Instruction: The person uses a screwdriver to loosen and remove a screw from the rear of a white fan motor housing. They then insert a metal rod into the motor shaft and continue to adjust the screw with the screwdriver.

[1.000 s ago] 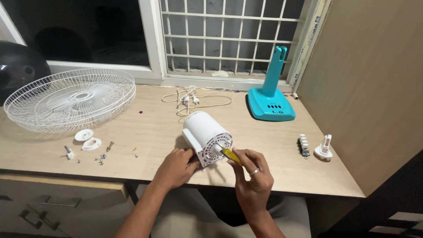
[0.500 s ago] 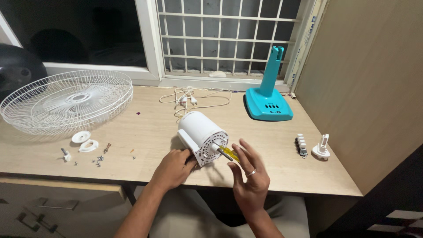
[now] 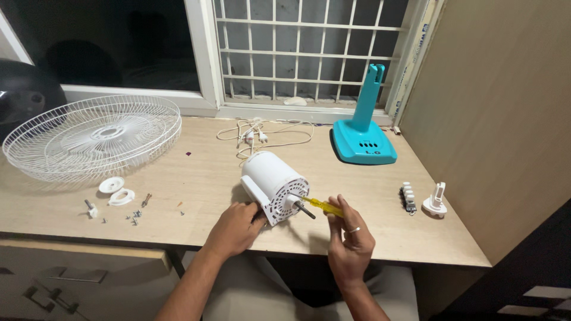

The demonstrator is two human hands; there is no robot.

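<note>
Motor housing: I am watching the white fan motor [image 3: 273, 185] lying on its side near the front edge of the wooden table [image 3: 196, 172], its metal shaft [image 3: 305, 208] pointing toward the right hand.
Left hand: my left hand [image 3: 237, 228] is bracing the near lower edge of the motor, fingers curled closed against its casing.
Right hand: my right hand [image 3: 350, 239] is gripping the yellow-handled screwdriver [image 3: 320, 205], fingers pinched around the handle, the tip resting at the motor's vented face just beside the shaft.
Left of the table: a white wire fan guard [image 3: 92, 135] is lying flat, with two small white rings [image 3: 116, 191] and loose screws [image 3: 134, 216] scattered near it.
Back of the table: a coiled white cord [image 3: 264, 132] is sitting behind the motor, and a teal fan base [image 3: 363, 132] is standing upright below the barred window [image 3: 309, 50].
Right edge: a small switch block [image 3: 408, 197] and a white plastic knob [image 3: 436, 201] are lying well apart from the motor.
</note>
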